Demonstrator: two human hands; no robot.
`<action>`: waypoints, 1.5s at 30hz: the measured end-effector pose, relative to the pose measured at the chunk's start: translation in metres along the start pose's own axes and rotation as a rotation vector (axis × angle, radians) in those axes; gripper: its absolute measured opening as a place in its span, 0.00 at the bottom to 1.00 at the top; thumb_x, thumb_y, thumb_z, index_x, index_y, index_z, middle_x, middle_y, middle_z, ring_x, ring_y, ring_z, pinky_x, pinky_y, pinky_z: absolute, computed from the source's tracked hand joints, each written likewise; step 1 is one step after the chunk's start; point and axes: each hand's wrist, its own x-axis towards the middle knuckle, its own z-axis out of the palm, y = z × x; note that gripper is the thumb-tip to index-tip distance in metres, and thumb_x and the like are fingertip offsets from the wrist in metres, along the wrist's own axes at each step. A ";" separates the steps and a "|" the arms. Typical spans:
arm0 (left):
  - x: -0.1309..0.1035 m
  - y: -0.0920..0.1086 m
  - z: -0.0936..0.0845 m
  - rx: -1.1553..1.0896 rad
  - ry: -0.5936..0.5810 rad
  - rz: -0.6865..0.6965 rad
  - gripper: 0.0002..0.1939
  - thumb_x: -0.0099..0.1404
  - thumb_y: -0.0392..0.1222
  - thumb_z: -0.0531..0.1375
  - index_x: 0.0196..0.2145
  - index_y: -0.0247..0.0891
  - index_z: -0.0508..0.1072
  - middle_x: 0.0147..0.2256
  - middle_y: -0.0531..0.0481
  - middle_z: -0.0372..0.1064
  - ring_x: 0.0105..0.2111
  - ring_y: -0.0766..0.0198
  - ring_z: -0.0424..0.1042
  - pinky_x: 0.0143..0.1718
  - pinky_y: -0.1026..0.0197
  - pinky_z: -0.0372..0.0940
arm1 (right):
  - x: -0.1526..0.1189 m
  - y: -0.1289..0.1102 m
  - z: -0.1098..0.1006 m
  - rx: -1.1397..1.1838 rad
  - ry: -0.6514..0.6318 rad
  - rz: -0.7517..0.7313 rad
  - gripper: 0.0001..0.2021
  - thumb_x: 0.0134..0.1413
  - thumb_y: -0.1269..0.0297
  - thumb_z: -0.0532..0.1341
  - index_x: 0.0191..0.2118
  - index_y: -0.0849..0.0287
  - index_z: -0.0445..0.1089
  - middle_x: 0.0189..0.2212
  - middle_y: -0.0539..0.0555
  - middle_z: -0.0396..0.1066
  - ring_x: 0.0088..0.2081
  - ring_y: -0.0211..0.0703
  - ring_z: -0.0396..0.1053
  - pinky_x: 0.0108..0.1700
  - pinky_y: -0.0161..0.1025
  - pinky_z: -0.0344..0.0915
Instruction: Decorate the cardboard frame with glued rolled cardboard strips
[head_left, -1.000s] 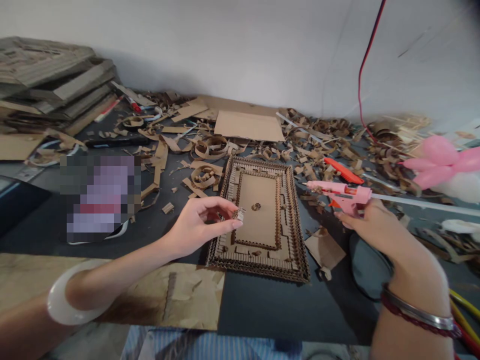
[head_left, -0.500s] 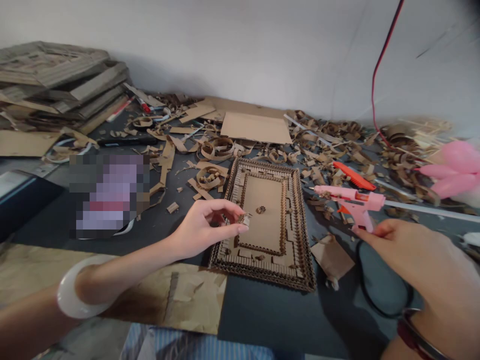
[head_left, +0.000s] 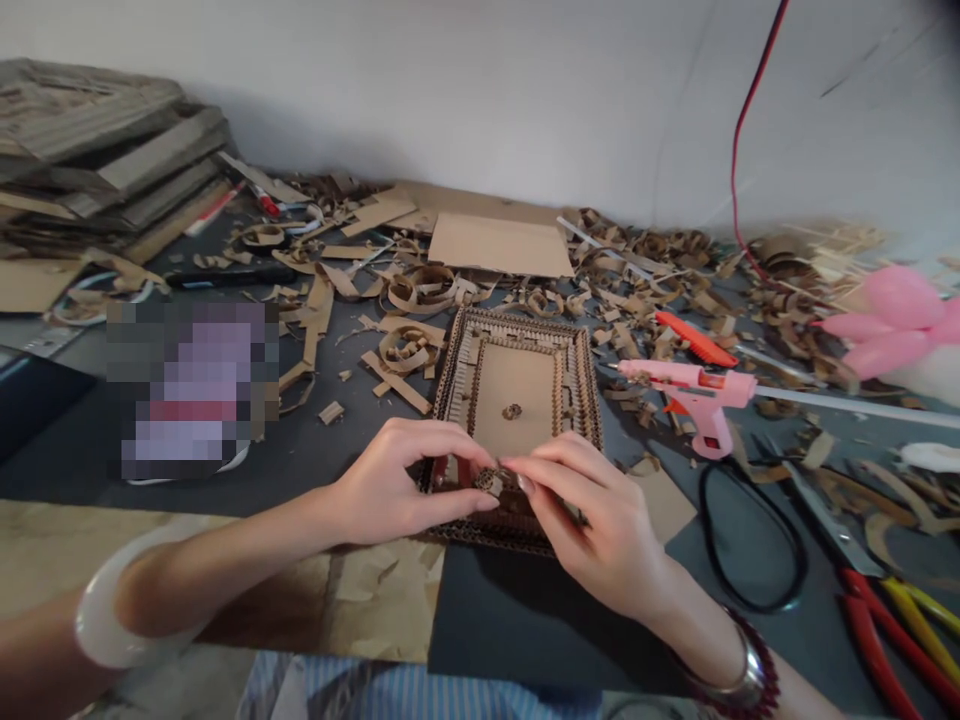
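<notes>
Between the thumb and fingers of my left hand (head_left: 420, 480) is a small cardboard rosette (head_left: 489, 483), held over the near part of a rectangular cardboard panel (head_left: 517, 370) with corrugated, layered borders. My right hand (head_left: 592, 510) is closed in a pinch at the rosette's right edge, its fingertips touching or almost touching it; whatever lies in that pinch is too small to make out. On the panel's middle sits another little cardboard rosette (head_left: 511, 411). The pink glue gun (head_left: 686, 385) lies to the right of the panel, out of both hands, a white glue stick in its back.
Red-handled snips (head_left: 855, 580) and a looped black cord (head_left: 705, 540) lie at right. Cardboard scraps (head_left: 420, 300) cover the back of the dark table. A blurred purple object (head_left: 199, 390) lies left, below stacked cardboard frames (head_left: 112, 150). Pink balloons (head_left: 892, 315) are far right.
My right hand has let go of the glue gun and moved left to the rosette in my left hand. The left hand has come slightly nearer to me. The view has shifted a little.
</notes>
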 end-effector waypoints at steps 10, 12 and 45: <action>-0.002 -0.004 0.003 0.017 0.046 -0.019 0.08 0.53 0.40 0.64 0.31 0.33 0.73 0.24 0.51 0.70 0.22 0.70 0.65 0.23 0.70 0.61 | 0.001 0.000 0.002 0.040 0.009 -0.036 0.15 0.49 0.83 0.55 0.42 0.63 0.67 0.29 0.56 0.66 0.32 0.39 0.60 0.32 0.38 0.64; -0.002 -0.005 0.003 0.005 0.051 -0.018 0.08 0.53 0.40 0.64 0.31 0.33 0.74 0.24 0.51 0.69 0.22 0.70 0.65 0.23 0.70 0.61 | 0.001 0.000 0.002 0.044 0.009 -0.034 0.15 0.49 0.83 0.54 0.42 0.62 0.67 0.29 0.56 0.66 0.32 0.39 0.60 0.32 0.38 0.64; 0.000 -0.004 0.002 0.013 0.052 -0.014 0.09 0.54 0.37 0.64 0.33 0.32 0.74 0.27 0.48 0.72 0.23 0.69 0.67 0.22 0.69 0.63 | -0.002 -0.001 0.002 -0.051 0.041 -0.087 0.17 0.48 0.83 0.55 0.44 0.61 0.67 0.30 0.56 0.67 0.32 0.40 0.62 0.31 0.39 0.65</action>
